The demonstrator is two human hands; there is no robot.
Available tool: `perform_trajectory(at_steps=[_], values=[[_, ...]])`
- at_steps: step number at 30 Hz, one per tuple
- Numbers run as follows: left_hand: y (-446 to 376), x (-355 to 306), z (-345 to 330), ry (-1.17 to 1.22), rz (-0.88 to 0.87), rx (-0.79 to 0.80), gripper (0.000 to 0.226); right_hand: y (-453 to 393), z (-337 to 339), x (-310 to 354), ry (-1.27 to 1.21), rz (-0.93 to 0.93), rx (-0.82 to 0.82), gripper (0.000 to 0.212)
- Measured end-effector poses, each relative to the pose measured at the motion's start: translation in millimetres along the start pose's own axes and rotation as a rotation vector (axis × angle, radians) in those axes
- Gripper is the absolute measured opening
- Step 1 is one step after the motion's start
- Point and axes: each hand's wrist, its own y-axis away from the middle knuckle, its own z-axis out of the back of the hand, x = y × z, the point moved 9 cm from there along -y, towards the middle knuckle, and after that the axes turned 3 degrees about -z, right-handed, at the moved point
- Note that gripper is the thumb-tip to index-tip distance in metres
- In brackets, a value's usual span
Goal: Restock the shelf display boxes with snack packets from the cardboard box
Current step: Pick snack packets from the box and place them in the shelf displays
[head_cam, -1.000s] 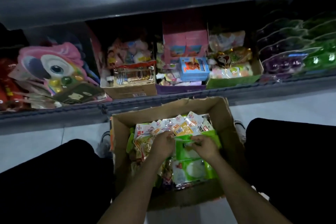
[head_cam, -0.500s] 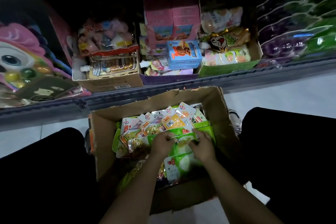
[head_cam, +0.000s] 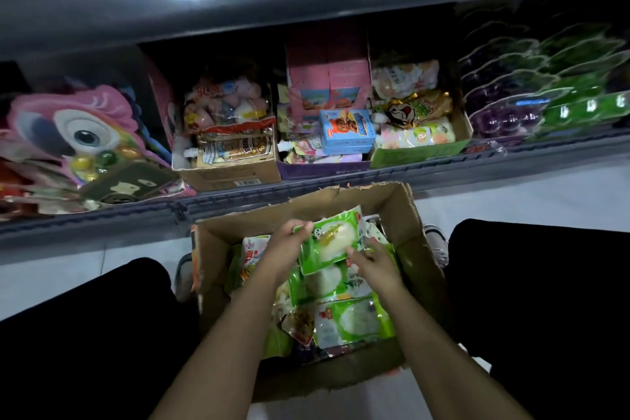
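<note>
Right now I am lifting a green snack packet (head_cam: 332, 240) out of the cardboard box (head_cam: 405, 215), which is sitting on the floor between my knees at six o'clock of the shelf. My left hand (head_cam: 284, 251) is gripping the packet's left edge, fingers curled over its top corner. My right hand (head_cam: 375, 262) is coming in at the packet's four o'clock corner, fingers loosely spread and touching its lower edge; whether they are pinching it, I cannot tell. More green packets (head_cam: 347, 320) are lying flat below, toward six o'clock, and yellow-and-white packets (head_cam: 254, 251) are standing at nine o'clock under my left wrist.

To do this step well, I judge I should be taking a small, squared stack rather than one loose packet, keeping the printed faces the same way up and supporting the bottom edge with my right hand so nothing is sliding back into the box. The green display box (head_cam: 419, 153) at one o'clock on the shelf looks the likeliest home, since it is already holding pale green-and-white packs, though I cannot be sure they match. Its neighbours, the purple display box (head_cam: 320, 169) at twelve and the brown display box (head_cam: 231, 177) at eleven, are holding different goods, so I should be checking the print before placing.
</note>
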Motion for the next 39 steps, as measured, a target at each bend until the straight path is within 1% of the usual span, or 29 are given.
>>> perform_trajectory(at_steps=[3,4,6,7,8,11,14,17,19,23,25,28,29,34,37,39], values=[[15,-17,15,0.093,0.0,0.018,0.015,12,-2,25,-0.222,0.024,0.021,0.056],[21,-24,17,0.157,-0.002,0.038,0.013,17,-2,34,-0.272,0.044,0.021,0.054],[40,-45,20,0.288,-0.021,0.084,0.014,27,-1,50,-0.345,0.083,0.002,0.059],[48,-57,22,0.311,-0.046,0.107,0.011,34,0,58,-0.378,0.099,-0.008,0.059],[57,-69,26,0.302,-0.08,0.12,0.01,43,0,68,-0.404,0.122,-0.008,0.059],[85,-110,44,0.171,-0.196,0.175,0.009,71,-3,102,-0.471,0.209,0.02,0.061],[113,-153,64,0.072,-0.307,0.224,0.017,100,-6,141,-0.486,0.323,0.022,0.074],[139,-194,83,-0.011,-0.396,0.203,0.028,135,-12,186,-0.464,0.447,0.051,0.085],[154,-219,95,-0.035,-0.442,0.176,0.032,159,-14,218,-0.48,0.537,0.075,0.08],[181,-265,128,-0.066,-0.572,0.033,0.03,210,-23,280,-0.415,0.704,0.143,0.052],[190,-285,146,-0.021,-0.643,-0.042,0.026,228,-28,308,-0.373,0.777,0.161,0.042],[199,-307,168,0.052,-0.732,-0.129,0.023,246,-39,349,-0.283,0.863,0.2,0.019],[202,-314,174,0.065,-0.762,-0.156,0.023,251,-45,363,-0.244,0.886,0.214,0.016],[205,-336,207,0.183,-0.867,-0.312,0.023,260,-77,423,-0.109,0.947,0.296,0.015],[203,-345,224,0.254,-0.897,-0.355,0.023,260,-99,452,-0.031,0.981,0.323,0.015],[203,-350,236,0.253,-0.926,-0.405,0.024,259,-113,469,-0.004,0.994,0.342,0.016]])
